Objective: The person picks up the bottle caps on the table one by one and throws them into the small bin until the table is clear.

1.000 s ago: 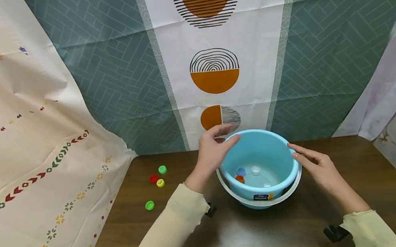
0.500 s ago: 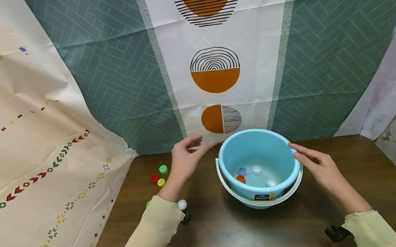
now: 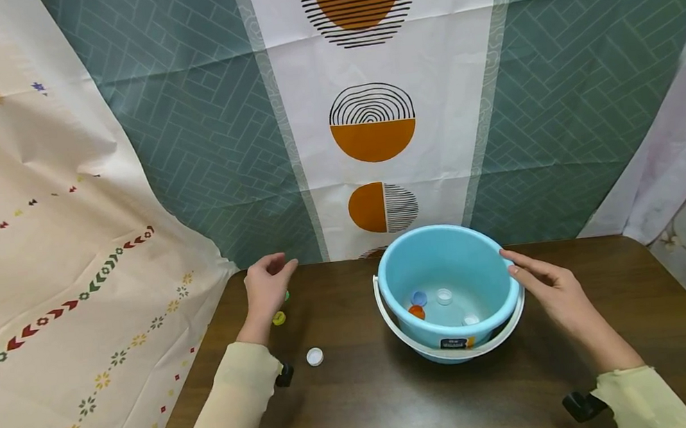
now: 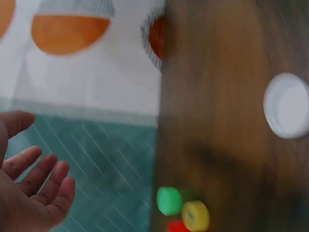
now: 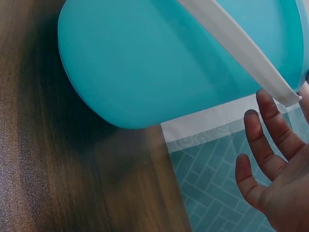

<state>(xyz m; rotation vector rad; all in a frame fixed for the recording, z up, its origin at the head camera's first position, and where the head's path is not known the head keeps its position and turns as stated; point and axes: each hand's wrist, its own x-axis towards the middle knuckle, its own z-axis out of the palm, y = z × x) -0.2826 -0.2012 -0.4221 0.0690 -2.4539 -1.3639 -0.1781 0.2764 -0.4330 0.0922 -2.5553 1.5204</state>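
My left hand [image 3: 268, 288] hovers over the far left of the table, fingers loosely bent and holding nothing. Below it lie a yellow bottle cap [image 3: 279, 318] and a partly hidden green cap [image 3: 287, 295]; a red cap [image 4: 178, 226] shows only in the left wrist view. Closer to me is a white cap [image 3: 315, 356]. My right hand [image 3: 548, 283] touches the right rim of a light blue bucket [image 3: 416, 342] with thumb and index finger, its other fingers loose. Inside the bucket are a blue cap [image 3: 418, 298], an orange cap [image 3: 417, 311] and two whitish caps [image 3: 444, 296].
The bucket's white handle [image 3: 482, 347] hangs down around its front. A dark wooden table [image 3: 363, 407] ends at the back against a patterned curtain [image 3: 236, 148]. Cream cloth [image 3: 109, 322] hangs along the left side.
My left hand has moved from above the bucket's left rim leftward to the loose caps, uncovering the white cap on the table. The right hand stays at the rim.
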